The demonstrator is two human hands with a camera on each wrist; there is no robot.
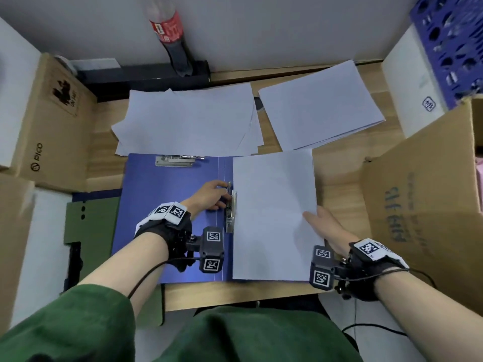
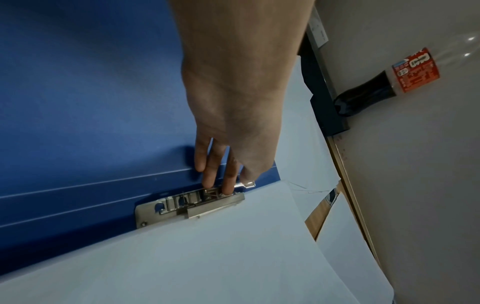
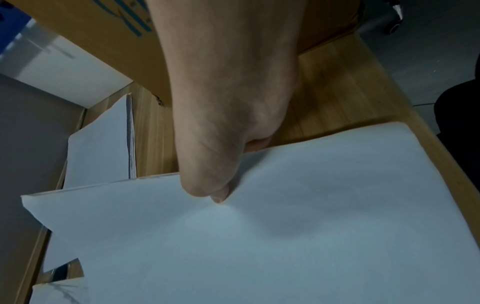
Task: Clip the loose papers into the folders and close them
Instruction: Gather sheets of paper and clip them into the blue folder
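Observation:
A blue folder [image 1: 170,218] lies open on the wooden desk [image 1: 337,184]. A white paper stack [image 1: 271,218] covers its right half, the left edge tucked at the metal clip [image 1: 231,210] along the spine. My left hand [image 1: 224,194] is on that clip; in the left wrist view, the left hand [image 2: 231,185] has its fingertips on the clip [image 2: 189,205] and the thumb at its small lever [image 2: 246,184]. My right hand [image 1: 313,218] pinches the stack's right edge. The right wrist view shows the right hand [image 3: 221,195] with the thumb on top of the paper [image 3: 285,236] and the fingers hidden underneath.
Two piles of loose paper [image 1: 190,124] [image 1: 318,108] lie behind the folder. A second metal clip [image 1: 175,161] sits at the left cover's top. Cardboard boxes [image 1: 52,121] [image 1: 423,205] flank the desk, and a cola bottle [image 1: 172,40] stands at the back. A green folder [image 1: 88,223] lies left.

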